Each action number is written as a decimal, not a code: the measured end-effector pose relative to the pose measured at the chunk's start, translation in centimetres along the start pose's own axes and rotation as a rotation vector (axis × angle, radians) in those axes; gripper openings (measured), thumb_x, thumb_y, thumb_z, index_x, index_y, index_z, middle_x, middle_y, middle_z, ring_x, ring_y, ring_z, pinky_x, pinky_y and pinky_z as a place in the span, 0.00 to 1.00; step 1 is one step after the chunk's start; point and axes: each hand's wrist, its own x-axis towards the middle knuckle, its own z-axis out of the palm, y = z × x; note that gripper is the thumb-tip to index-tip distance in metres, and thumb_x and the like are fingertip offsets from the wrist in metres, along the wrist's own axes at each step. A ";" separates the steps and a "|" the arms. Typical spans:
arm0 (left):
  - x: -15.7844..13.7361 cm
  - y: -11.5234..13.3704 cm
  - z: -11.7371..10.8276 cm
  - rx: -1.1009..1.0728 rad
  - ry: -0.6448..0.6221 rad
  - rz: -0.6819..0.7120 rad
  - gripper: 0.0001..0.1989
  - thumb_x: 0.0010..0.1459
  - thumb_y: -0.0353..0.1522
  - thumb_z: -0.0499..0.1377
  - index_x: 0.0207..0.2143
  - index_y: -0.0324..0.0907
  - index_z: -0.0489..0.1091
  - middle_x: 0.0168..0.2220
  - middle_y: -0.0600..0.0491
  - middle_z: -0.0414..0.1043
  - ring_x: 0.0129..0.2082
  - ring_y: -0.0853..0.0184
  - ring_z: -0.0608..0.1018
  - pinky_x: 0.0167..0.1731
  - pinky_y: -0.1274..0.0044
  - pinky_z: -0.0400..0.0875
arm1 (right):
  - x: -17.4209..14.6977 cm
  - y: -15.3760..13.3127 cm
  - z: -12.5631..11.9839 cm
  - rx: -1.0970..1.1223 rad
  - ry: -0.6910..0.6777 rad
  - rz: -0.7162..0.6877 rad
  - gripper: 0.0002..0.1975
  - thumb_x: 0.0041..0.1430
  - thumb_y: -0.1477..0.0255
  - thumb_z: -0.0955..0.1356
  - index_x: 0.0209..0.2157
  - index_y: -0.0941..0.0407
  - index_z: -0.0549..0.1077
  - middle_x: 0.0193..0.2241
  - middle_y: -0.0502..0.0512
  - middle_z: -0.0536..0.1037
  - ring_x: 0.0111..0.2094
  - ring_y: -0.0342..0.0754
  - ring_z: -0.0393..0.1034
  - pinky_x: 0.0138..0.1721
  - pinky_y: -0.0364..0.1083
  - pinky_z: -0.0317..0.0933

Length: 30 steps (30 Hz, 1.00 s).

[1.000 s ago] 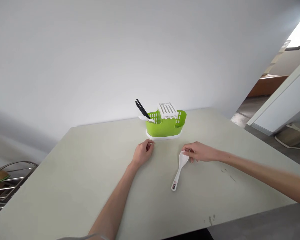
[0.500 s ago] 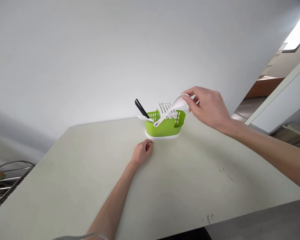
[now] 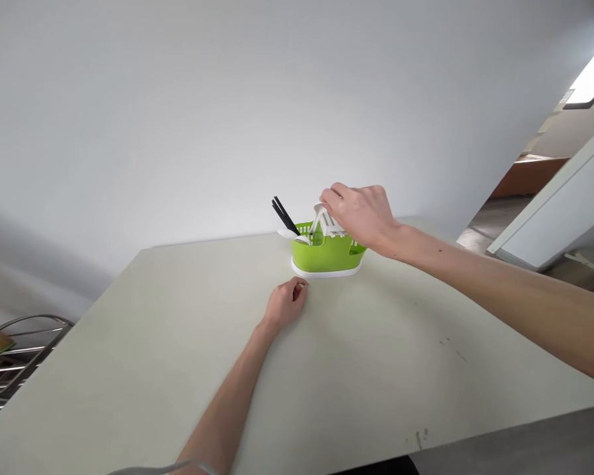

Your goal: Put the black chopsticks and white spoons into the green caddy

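Note:
My right hand [image 3: 362,212] is above the cutlery caddy, its fingers closed on the bowl end of a white spoon [image 3: 317,216]. The spoon's handle points down into the caddy's left compartment; my fingers hide part of the bowl. Green with a white base, the caddy [image 3: 330,258] has perforated walls and a white slotted rack [image 3: 330,226] across its top, partly covered by my hand. Black chopsticks [image 3: 284,214] and white spoons [image 3: 291,235] lean out at its left end. Loosely curled, my left hand [image 3: 283,305] rests on the table just in front of the caddy, with nothing visible in it.
The pale table [image 3: 178,343] runs back to a white wall [image 3: 218,132]. A metal rack [image 3: 22,359] stands beyond the table's left edge. On the right, past the wall's end, is a white panel [image 3: 554,204].
My right hand has moved left and turned the spoon more upright, bringing its handle down into the caddy's left compartment. My left hand stays on the table. The view has shifted slightly.

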 end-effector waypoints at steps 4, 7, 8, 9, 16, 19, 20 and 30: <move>0.0 -0.2 0.2 0.004 0.001 0.011 0.12 0.66 0.35 0.52 0.44 0.44 0.75 0.30 0.54 0.75 0.27 0.67 0.73 0.32 0.75 0.64 | -0.3 -1.1 1.1 -0.122 -0.077 -0.019 0.14 0.66 0.84 0.62 0.44 0.58 0.76 0.37 0.60 0.80 0.29 0.49 0.70 0.29 0.48 0.41; 0.0 -0.5 0.4 0.002 0.000 0.016 0.12 0.66 0.35 0.53 0.44 0.44 0.75 0.30 0.54 0.75 0.27 0.67 0.72 0.32 0.75 0.65 | -0.7 -1.9 1.8 -0.140 -0.098 -0.092 0.18 0.59 0.90 0.62 0.43 0.59 0.76 0.37 0.59 0.80 0.31 0.49 0.70 0.31 0.48 0.43; 0.0 -0.5 0.4 0.002 0.002 0.018 0.12 0.66 0.35 0.53 0.44 0.44 0.75 0.30 0.54 0.75 0.27 0.67 0.72 0.32 0.75 0.65 | -0.8 -2.1 2.0 -0.143 -0.090 -0.119 0.19 0.59 0.91 0.62 0.43 0.59 0.76 0.37 0.59 0.80 0.32 0.50 0.70 0.33 0.48 0.44; 0.0 -0.6 0.4 0.001 0.003 0.020 0.12 0.66 0.35 0.53 0.44 0.44 0.75 0.30 0.54 0.75 0.27 0.67 0.72 0.32 0.75 0.65 | -0.9 -2.3 2.3 -0.146 -0.076 -0.146 0.19 0.59 0.92 0.62 0.42 0.59 0.77 0.37 0.59 0.80 0.33 0.50 0.70 0.34 0.49 0.45; 0.0 -0.5 0.3 0.012 0.002 0.027 0.12 0.67 0.35 0.53 0.44 0.45 0.75 0.29 0.55 0.75 0.26 0.68 0.72 0.31 0.76 0.64 | -1.8 -2.7 4.8 -0.170 0.050 -0.250 0.18 0.62 0.90 0.61 0.35 0.57 0.77 0.32 0.59 0.79 0.39 0.56 0.66 0.42 0.52 0.48; 0.0 -0.5 0.4 0.013 0.005 0.030 0.12 0.67 0.35 0.53 0.44 0.45 0.75 0.29 0.55 0.75 0.26 0.68 0.72 0.31 0.76 0.64 | -2.3 -2.9 5.3 -0.138 0.069 -0.264 0.18 0.65 0.89 0.61 0.35 0.57 0.77 0.33 0.59 0.79 0.39 0.57 0.65 0.44 0.53 0.50; 0.0 -0.5 0.4 0.013 0.006 0.028 0.12 0.67 0.35 0.53 0.44 0.45 0.75 0.29 0.55 0.75 0.26 0.68 0.71 0.31 0.76 0.64 | -2.4 -2.9 5.3 -0.123 0.072 -0.269 0.17 0.66 0.87 0.61 0.35 0.57 0.77 0.33 0.60 0.79 0.40 0.57 0.65 0.44 0.53 0.50; 0.1 -0.5 0.5 0.008 0.002 0.036 0.11 0.67 0.35 0.53 0.44 0.44 0.75 0.29 0.56 0.74 0.27 0.68 0.71 0.31 0.76 0.64 | -5.2 -2.5 5.9 0.119 0.178 -0.185 0.16 0.70 0.77 0.63 0.55 0.59 0.73 0.57 0.71 0.73 0.58 0.64 0.64 0.55 0.60 0.59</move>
